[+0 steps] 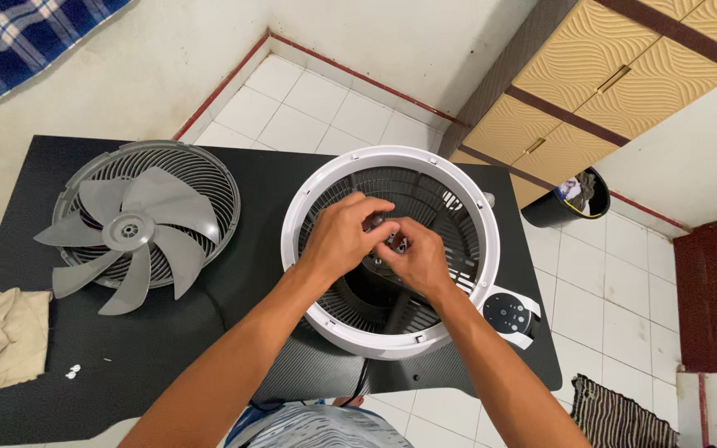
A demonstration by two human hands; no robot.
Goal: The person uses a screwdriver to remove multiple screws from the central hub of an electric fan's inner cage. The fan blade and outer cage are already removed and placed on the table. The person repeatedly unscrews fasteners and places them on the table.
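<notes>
A white round fan housing (pixel 309 207) with a dark rear grille lies face up on a black table (pixel 35 166). Both hands reach into its middle. My left hand (pixel 340 236) rests over the motor hub with fingers curled. My right hand (pixel 419 257) pinches a small metal part (pixel 396 241) at the hub. Whether the left fingers grip anything is hidden. To the left lies a grey fan blade (pixel 130 232) on top of a grey front grille (pixel 201 166).
A beige cloth (pixel 2 336) lies at the table's left edge, with small white bits (pixel 72 371) near it. The fan's control base (pixel 512 315) juts past the right table edge. On the tiled floor stand a black bin (pixel 570 203), wooden cabinets (pixel 599 83) and a striped mat (pixel 620 415).
</notes>
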